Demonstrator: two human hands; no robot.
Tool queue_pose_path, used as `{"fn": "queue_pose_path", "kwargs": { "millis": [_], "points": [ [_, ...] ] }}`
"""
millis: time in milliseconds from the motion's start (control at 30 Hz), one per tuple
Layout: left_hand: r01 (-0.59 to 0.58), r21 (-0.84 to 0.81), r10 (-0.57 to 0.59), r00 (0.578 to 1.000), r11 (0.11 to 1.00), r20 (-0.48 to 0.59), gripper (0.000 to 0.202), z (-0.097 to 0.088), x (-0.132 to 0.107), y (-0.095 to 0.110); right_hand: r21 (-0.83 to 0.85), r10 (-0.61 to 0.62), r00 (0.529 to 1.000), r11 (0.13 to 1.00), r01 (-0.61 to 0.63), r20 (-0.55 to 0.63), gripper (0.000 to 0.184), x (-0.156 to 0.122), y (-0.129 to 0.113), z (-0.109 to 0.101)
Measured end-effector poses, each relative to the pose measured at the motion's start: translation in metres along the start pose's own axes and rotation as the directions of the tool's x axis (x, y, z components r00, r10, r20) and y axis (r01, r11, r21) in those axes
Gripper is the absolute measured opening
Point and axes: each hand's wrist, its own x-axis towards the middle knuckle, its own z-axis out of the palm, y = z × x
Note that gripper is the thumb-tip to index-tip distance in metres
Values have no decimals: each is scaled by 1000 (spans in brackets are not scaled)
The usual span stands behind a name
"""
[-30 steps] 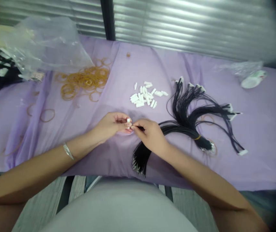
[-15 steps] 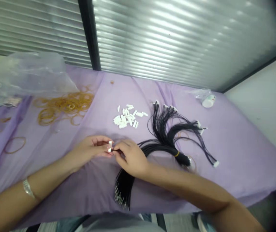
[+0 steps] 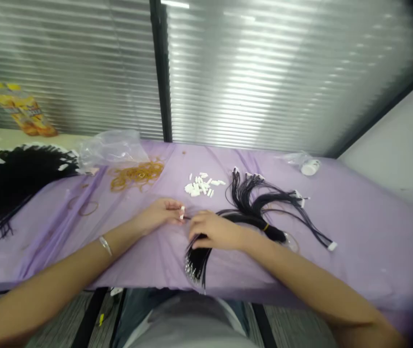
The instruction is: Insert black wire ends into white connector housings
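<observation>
My left hand (image 3: 159, 213) pinches a small white connector (image 3: 182, 212) just above the purple cloth. My right hand (image 3: 213, 230) is closed close to it, pinching a thin black wire whose tip meets the connector. Under my right hand lies a loose bundle of black wires (image 3: 199, 256) with bare metal ends toward me. A banded bundle of black wires with white connectors (image 3: 264, 203) fans out to the right. A small heap of white connectors (image 3: 202, 184) lies beyond my hands.
Purple cloth (image 3: 354, 241) covers the table. Yellow rubber bands (image 3: 135, 175) and a clear plastic bag (image 3: 112, 147) lie at the back left, a big pile of black wires (image 3: 10, 179) at far left, a white cup in plastic (image 3: 309, 166) at back right. Blinds stand behind.
The view has tilted up and pulled back, bringing the blinds and the left wire pile into sight. My hands stay together on the connector and wire.
</observation>
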Motion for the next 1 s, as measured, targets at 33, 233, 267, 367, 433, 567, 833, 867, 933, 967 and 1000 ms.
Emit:
{"fn": "queue_pose_path", "kwargs": {
  "millis": [33, 233, 267, 367, 433, 567, 833, 867, 933, 967, 1000],
  "points": [
    [-2, 38, 2, 1000, 999, 15, 15, 2, 3, 3, 5, -16, 999, 1000, 15, 48, 12, -2, 1, -4],
    [-23, 103, 18, 999, 994, 49, 11, 11, 41, 26, -3, 82, 991, 997, -82, 108, 6, -7, -1, -6],
    [-23, 67, 20, 999, 997, 43, 14, 13, 44, 26, 6, 106, 989, 994, -107, 103, 7, -8, -2, -4],
    [-44, -83, 42, 999, 996, -28, 16, 14, 40, 15, 50, 157, 985, 986, -161, 67, 7, -11, -6, 0],
    [-80, -176, 66, 994, 981, -86, 17, 14, 29, 7, 66, 188, 982, 980, -187, -12, 6, -13, -7, 3],
    [-121, -262, 81, 984, 958, -155, 20, 13, 9, -3, 195, 272, 919, 955, -222, -286, 2, -15, -5, 9],
    [-13, -276, -21, 993, 961, -120, 23, 10, 9, -6, 453, 359, 876, 871, -190, -322, 8, -15, 10, 12],
    [-1, -273, -32, 992, 962, -119, 23, 10, 9, -6, 495, 393, 863, 845, -202, -318, 8, -15, 11, 12],
    [21, -260, -52, 992, 965, -113, 23, 11, 9, -5, 557, 448, 833, 802, -215, -324, 8, -17, 12, 13],
    [29, -251, -58, 993, 967, -107, 23, 12, 8, -5, 573, 465, 818, 791, -214, -338, 8, -18, 12, 14],
    [35, -243, -62, 993, 969, -102, 22, 13, 7, -5, 580, 480, 803, 786, -215, -353, 7, -18, 12, 14]
  ]
}}
